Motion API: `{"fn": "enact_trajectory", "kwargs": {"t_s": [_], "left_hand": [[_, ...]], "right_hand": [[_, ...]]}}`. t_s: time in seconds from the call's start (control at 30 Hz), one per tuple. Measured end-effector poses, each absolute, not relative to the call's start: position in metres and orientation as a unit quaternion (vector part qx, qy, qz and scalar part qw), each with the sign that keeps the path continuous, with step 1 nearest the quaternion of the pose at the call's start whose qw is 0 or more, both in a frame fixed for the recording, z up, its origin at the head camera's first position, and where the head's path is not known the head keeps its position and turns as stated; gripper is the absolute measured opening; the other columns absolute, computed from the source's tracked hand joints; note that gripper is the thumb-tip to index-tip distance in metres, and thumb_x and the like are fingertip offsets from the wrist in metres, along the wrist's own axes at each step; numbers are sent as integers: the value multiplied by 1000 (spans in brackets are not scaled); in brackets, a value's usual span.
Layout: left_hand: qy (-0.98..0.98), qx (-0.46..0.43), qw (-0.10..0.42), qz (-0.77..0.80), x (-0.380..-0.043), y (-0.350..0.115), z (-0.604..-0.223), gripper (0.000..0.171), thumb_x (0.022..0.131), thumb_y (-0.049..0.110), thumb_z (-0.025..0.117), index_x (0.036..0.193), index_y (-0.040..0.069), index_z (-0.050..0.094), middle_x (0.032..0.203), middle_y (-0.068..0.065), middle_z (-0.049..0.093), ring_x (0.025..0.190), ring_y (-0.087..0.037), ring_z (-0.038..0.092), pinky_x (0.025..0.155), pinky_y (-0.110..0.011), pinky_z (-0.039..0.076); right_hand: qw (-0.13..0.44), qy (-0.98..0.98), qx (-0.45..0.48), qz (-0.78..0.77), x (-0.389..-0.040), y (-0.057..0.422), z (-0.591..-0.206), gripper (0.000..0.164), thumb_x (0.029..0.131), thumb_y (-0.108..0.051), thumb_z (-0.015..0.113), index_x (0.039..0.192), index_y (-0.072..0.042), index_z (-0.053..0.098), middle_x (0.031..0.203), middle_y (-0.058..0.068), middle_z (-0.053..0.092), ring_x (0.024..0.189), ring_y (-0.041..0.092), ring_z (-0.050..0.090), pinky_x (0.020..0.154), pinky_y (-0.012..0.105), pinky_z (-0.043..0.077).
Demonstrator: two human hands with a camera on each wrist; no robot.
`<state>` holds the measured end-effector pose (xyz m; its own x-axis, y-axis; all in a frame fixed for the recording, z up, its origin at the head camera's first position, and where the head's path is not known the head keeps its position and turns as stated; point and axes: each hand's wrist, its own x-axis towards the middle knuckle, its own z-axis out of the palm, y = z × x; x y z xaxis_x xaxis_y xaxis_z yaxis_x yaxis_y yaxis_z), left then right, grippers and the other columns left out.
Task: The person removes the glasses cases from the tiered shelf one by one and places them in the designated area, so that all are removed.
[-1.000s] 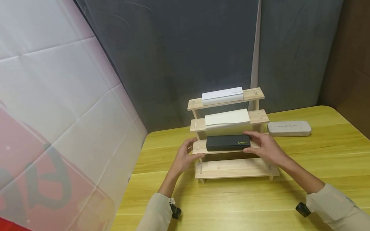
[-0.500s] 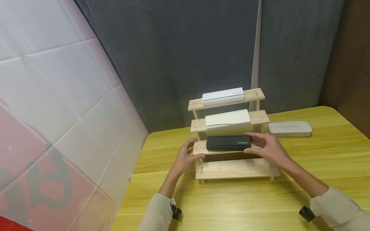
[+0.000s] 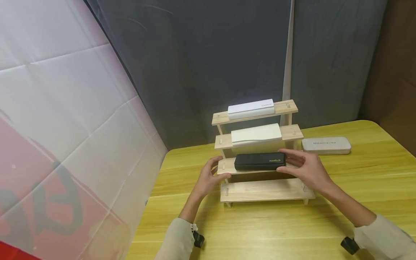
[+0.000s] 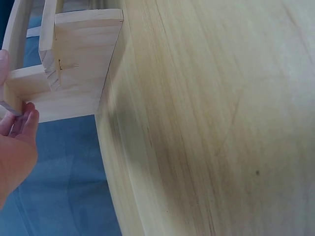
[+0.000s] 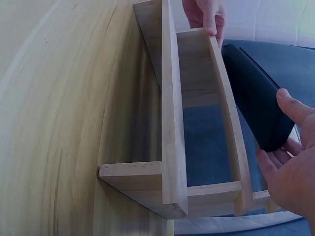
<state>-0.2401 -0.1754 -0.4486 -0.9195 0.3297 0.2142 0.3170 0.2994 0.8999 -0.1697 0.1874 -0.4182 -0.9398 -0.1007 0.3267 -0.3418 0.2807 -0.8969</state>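
A black glasses case with gold lettering is at the second-lowest tier of a stepped wooden display rack. My right hand pinches its right end, thumb at the front and fingers behind. In the right wrist view, a gap shows between the near end of the black case and the shelf board. My left hand grips the left end of that same tier, as the left wrist view also shows with the hand at the board end. White glasses cases lie on the tiers above: one on top, another below it.
A light grey glasses case lies on the yellow wood-grain table to the right of the rack. Behind the table hangs a dark grey curtain. A pale printed cloth wall stands along the left.
My right hand has moved slightly to the right, and the black glasses case has shifted right with it. The left hand keeps its grip on the rack.
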Motion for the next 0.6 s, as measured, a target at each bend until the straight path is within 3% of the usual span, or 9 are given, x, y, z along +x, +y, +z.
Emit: {"fn": "enact_trajectory", "kwargs": {"t_s": [0.27,0.5,0.6], "left_hand": [[808,200,4,553,-241,-175,-449,74,90,5,86,153,-3,47,158,-19,48,148,-38,44,127,-54,30],[811,198,4,551,-240,-175,-448,75,89,6,86,152,-3,47,158,-18,48,148,-37,45,127,-53,31],[809,201,4,552,-239,-175,-447,74,90,6,86,152,-4,47,158,-19,48,148,-38,44,127,-53,31]], "right_hand": [[122,-805,132,565,-163,192,-416,58,90,-24,89,142,-9,69,140,16,67,122,28,69,89,17,58],[134,-802,143,565,-154,198,-410,55,92,-20,87,142,-9,69,142,17,67,117,-5,64,91,19,58],[139,-802,144,563,-151,201,-407,54,92,-18,87,142,-9,69,142,17,66,116,-10,62,91,18,57]]}}
